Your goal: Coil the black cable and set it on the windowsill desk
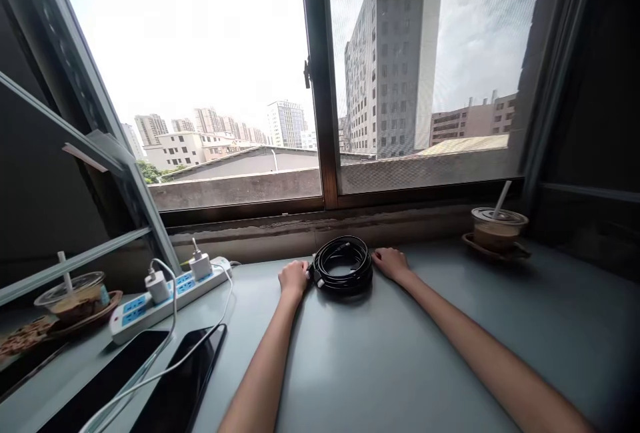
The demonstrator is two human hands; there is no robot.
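Observation:
A coil of black cable (344, 265) lies on the grey table (380, 366) near the window sill. My left hand (294, 278) rests against the coil's left side, fingers curled at a white-tipped cable end. On the coil's right side my right hand (391, 263) touches it with fingers bent on the table. Both arms reach forward from the near edge. Whether either hand actually grips the cable is not clear.
A white power strip (165, 294) with two white chargers lies at the left, its cables running to two dark phones (183, 379) at the near left. Iced drinks with straws stand at the far right (497, 227) and far left (75, 296). A metal shelf frame (125, 173) rises at left.

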